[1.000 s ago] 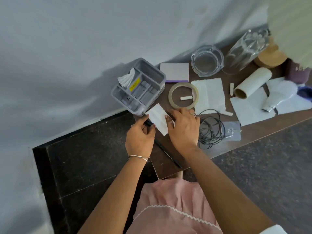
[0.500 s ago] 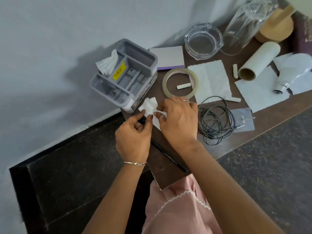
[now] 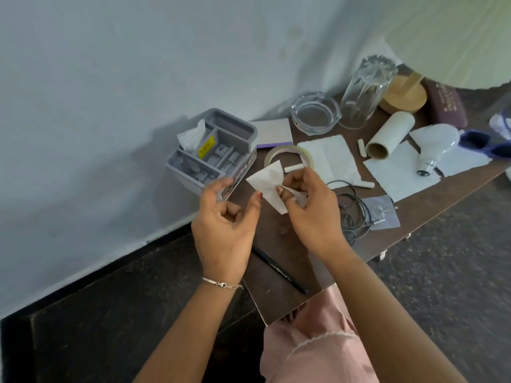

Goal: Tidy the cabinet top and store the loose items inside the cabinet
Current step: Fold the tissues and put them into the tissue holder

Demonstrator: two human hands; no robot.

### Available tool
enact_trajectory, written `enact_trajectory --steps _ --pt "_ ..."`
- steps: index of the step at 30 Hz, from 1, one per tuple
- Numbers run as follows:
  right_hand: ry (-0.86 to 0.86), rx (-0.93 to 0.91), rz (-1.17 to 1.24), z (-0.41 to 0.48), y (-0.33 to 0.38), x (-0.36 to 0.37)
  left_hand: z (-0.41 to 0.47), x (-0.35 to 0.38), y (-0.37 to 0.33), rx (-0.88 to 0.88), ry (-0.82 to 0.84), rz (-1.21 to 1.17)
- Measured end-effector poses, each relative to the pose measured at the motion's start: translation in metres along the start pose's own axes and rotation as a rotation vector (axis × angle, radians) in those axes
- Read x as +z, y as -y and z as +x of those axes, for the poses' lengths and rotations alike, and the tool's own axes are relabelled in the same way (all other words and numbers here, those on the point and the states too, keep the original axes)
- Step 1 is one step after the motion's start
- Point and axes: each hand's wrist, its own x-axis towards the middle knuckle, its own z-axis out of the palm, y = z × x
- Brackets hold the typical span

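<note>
Pinched only by the right hand, the left hand seemingly loose and empty, the paper scrap could flutter to the floor.

Greys, whites and browns, with a few bright spots.
Centre: a white tissue over the dark brown top, with a black pen with pale lettering below. Centre left: grey organiser, yellow label. Upper right: cream ribbed lampshade, tan base, purple case, white bulb. Bottom: pink garment, white scalloped trim; dark speckled floor.
</note>
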Motion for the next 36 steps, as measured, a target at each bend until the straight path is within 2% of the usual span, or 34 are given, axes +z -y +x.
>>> enact_trajectory --steps 2,4,8,14,21,29,36 --pt "0.017 0.049 0.239 0.002 0.011 -0.005 0.011 -0.005 -0.014 0.101 0.011 -0.01" --pt "0.045 0.029 0.354 0.006 0.024 -0.009 0.029 -0.01 -0.025 0.179 0.1 0.02" --pt "0.127 -0.022 0.36 0.02 0.055 -0.009 0.062 -0.024 -0.047 0.191 0.291 0.163" --pt "0.223 -0.129 0.299 0.062 0.095 0.001 0.114 -0.059 -0.067 0.213 0.298 0.242" --pt "0.227 -0.236 -0.002 0.104 0.105 0.037 0.145 -0.078 -0.053 0.235 0.214 0.376" --pt "0.25 -0.329 -0.311 0.118 0.098 0.064 0.154 -0.075 -0.027 0.198 0.164 0.355" --pt "0.247 -0.416 -0.522 0.128 0.097 0.071 0.159 -0.074 -0.023 0.24 0.163 0.356"
